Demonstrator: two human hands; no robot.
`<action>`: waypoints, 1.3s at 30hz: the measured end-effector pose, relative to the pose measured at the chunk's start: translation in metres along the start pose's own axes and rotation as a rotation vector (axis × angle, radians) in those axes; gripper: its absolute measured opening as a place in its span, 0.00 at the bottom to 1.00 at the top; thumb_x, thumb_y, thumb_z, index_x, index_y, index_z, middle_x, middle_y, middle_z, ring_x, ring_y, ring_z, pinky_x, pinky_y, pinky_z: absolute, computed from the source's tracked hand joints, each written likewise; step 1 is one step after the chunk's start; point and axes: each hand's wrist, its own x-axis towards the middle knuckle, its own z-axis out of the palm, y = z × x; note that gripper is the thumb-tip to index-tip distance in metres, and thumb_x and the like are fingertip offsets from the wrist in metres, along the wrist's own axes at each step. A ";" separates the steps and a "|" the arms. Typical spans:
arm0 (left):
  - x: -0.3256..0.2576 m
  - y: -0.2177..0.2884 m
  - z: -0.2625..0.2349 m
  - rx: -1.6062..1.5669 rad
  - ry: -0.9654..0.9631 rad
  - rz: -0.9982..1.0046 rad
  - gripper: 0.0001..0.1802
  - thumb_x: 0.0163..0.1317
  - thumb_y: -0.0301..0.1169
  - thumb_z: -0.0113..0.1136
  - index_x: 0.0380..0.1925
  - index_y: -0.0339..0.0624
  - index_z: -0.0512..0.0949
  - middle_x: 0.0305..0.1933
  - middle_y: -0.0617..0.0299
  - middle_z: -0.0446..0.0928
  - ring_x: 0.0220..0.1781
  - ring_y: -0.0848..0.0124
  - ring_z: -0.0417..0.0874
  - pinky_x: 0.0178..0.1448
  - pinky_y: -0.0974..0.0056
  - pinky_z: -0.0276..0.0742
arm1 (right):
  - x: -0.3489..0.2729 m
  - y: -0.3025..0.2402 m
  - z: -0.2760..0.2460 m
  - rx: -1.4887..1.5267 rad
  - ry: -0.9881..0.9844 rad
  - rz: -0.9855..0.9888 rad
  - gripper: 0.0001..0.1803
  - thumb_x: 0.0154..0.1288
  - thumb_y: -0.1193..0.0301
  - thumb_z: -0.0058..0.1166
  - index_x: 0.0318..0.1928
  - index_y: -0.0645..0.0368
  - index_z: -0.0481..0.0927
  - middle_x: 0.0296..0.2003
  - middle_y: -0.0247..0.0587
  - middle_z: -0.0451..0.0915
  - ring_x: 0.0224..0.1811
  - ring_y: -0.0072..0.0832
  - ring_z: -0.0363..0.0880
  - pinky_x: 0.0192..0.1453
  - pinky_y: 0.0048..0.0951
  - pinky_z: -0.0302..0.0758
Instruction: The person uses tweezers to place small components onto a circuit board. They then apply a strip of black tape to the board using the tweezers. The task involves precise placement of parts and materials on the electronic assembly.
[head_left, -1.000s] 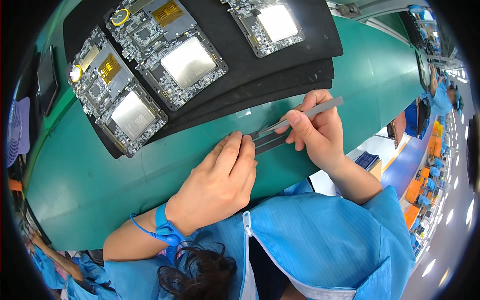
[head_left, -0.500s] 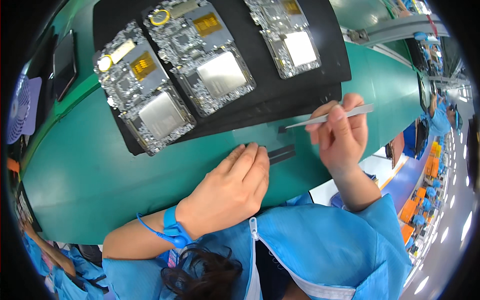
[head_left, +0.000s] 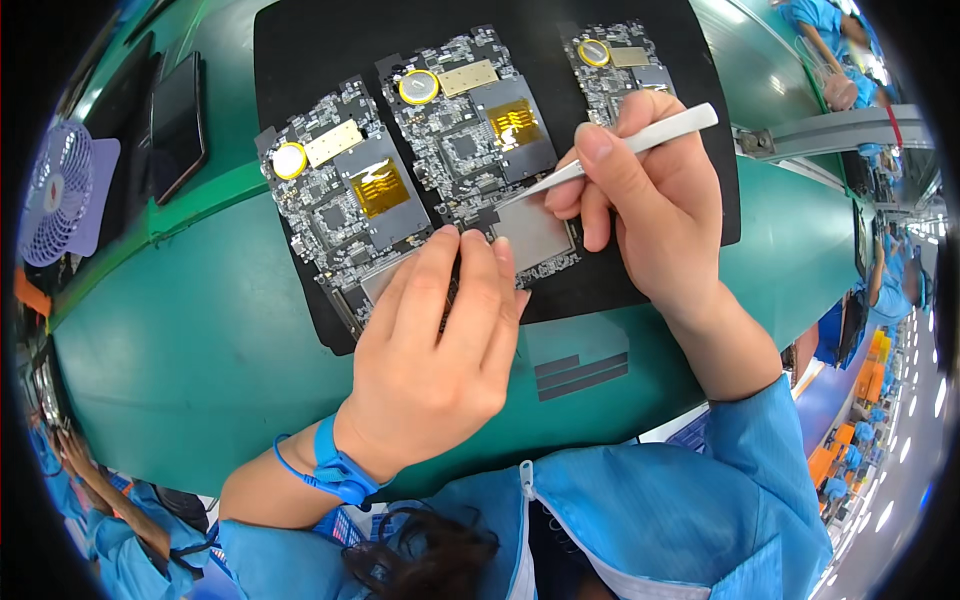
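Note:
My right hand (head_left: pixel 660 190) grips white metal tweezers (head_left: pixel 640 135) between thumb and fingers. Their tips reach the middle circuit board (head_left: pixel 465 145), just above its silver shield plate (head_left: pixel 535 235). Right by the tips, a small dark piece (head_left: pixel 484 220) lies at the corner of that plate. My left hand (head_left: pixel 430 345) is open, palm down. Its outstretched fingertips rest at the lower left of the middle board, near the dark piece, and cover part of the left circuit board (head_left: pixel 330 215). A blue wrist strap (head_left: pixel 335 465) circles my left wrist.
The boards, including a third circuit board (head_left: pixel 610 60) partly behind my right hand, lie on a black mat (head_left: pixel 660 270). Dark strips on a clear sheet (head_left: pixel 585 375) sit on the green table (head_left: pixel 200 340). A phone (head_left: pixel 180 125) and purple fan (head_left: pixel 60 190) stand left; people work nearby.
Both hands have moved up from the dark strips on the table to the middle board. The tweezers, still in my right hand, now point at that board. The view has shifted too.

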 end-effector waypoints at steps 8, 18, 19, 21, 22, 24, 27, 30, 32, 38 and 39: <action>0.000 0.000 0.001 0.021 -0.003 0.030 0.21 0.49 0.26 0.72 0.44 0.26 0.84 0.45 0.46 0.81 0.49 0.51 0.83 0.48 0.55 0.85 | 0.000 0.002 -0.003 -0.016 -0.003 0.000 0.14 0.75 0.71 0.55 0.47 0.61 0.62 0.27 0.41 0.80 0.19 0.14 0.76 0.20 0.14 0.71; 0.000 0.001 0.001 0.041 0.007 0.031 0.20 0.49 0.26 0.72 0.43 0.27 0.84 0.45 0.47 0.81 0.48 0.51 0.83 0.48 0.56 0.85 | 0.003 -0.001 -0.002 0.000 -0.005 0.026 0.11 0.75 0.72 0.54 0.45 0.60 0.64 0.26 0.41 0.81 0.17 0.14 0.75 0.19 0.14 0.70; 0.000 0.001 0.002 0.039 0.008 0.031 0.20 0.49 0.26 0.72 0.43 0.27 0.84 0.44 0.47 0.81 0.48 0.51 0.83 0.48 0.56 0.85 | 0.003 -0.001 -0.003 -0.010 -0.008 0.024 0.11 0.75 0.72 0.54 0.45 0.60 0.64 0.26 0.41 0.81 0.17 0.14 0.75 0.19 0.14 0.70; 0.000 0.001 0.002 0.040 0.010 0.034 0.20 0.49 0.26 0.72 0.43 0.27 0.84 0.44 0.47 0.81 0.48 0.51 0.83 0.48 0.56 0.84 | 0.002 0.000 -0.003 -0.029 -0.014 0.019 0.11 0.75 0.72 0.54 0.45 0.60 0.64 0.26 0.41 0.81 0.17 0.14 0.75 0.19 0.14 0.70; 0.000 0.001 0.002 0.041 0.011 0.038 0.20 0.49 0.26 0.72 0.43 0.27 0.84 0.44 0.47 0.81 0.48 0.51 0.83 0.48 0.56 0.84 | 0.002 0.000 -0.003 -0.033 -0.011 0.022 0.11 0.75 0.72 0.55 0.45 0.60 0.64 0.26 0.41 0.81 0.17 0.14 0.75 0.19 0.14 0.70; 0.001 0.001 0.003 0.043 0.012 0.042 0.20 0.49 0.26 0.72 0.42 0.26 0.84 0.44 0.47 0.81 0.48 0.51 0.83 0.48 0.56 0.84 | 0.003 0.000 -0.003 -0.042 -0.005 0.028 0.11 0.75 0.72 0.55 0.44 0.60 0.64 0.25 0.41 0.81 0.17 0.14 0.75 0.19 0.14 0.70; 0.001 0.001 0.002 0.044 0.014 0.044 0.20 0.49 0.26 0.72 0.42 0.26 0.84 0.44 0.47 0.81 0.48 0.51 0.83 0.48 0.56 0.84 | 0.003 -0.001 -0.001 -0.036 0.011 0.032 0.11 0.75 0.72 0.55 0.45 0.60 0.64 0.25 0.40 0.81 0.17 0.14 0.75 0.18 0.14 0.70; 0.001 0.001 0.002 0.045 0.013 0.044 0.20 0.49 0.26 0.72 0.42 0.27 0.84 0.44 0.47 0.81 0.48 0.52 0.83 0.47 0.56 0.84 | 0.004 -0.001 0.000 -0.032 0.018 0.041 0.12 0.74 0.73 0.55 0.45 0.60 0.64 0.25 0.40 0.81 0.17 0.14 0.75 0.18 0.14 0.71; 0.001 0.001 0.002 0.050 0.009 0.041 0.20 0.48 0.26 0.72 0.42 0.27 0.84 0.44 0.47 0.81 0.48 0.52 0.83 0.47 0.57 0.84 | 0.004 -0.002 0.000 -0.033 0.010 0.051 0.12 0.74 0.73 0.55 0.45 0.60 0.64 0.25 0.40 0.81 0.17 0.14 0.75 0.18 0.14 0.70; 0.003 -0.001 0.003 -0.034 0.000 -0.019 0.20 0.45 0.25 0.72 0.41 0.29 0.82 0.49 0.48 0.80 0.48 0.54 0.82 0.48 0.57 0.81 | 0.004 0.001 0.000 -0.048 0.013 0.032 0.12 0.74 0.72 0.55 0.45 0.59 0.64 0.24 0.39 0.80 0.17 0.14 0.74 0.18 0.14 0.69; 0.003 -0.002 0.004 -0.050 0.005 -0.022 0.20 0.44 0.25 0.72 0.40 0.29 0.82 0.50 0.48 0.80 0.47 0.54 0.81 0.48 0.56 0.81 | 0.004 0.002 0.001 -0.051 0.019 0.026 0.12 0.74 0.72 0.55 0.45 0.59 0.64 0.24 0.38 0.80 0.16 0.14 0.74 0.18 0.14 0.69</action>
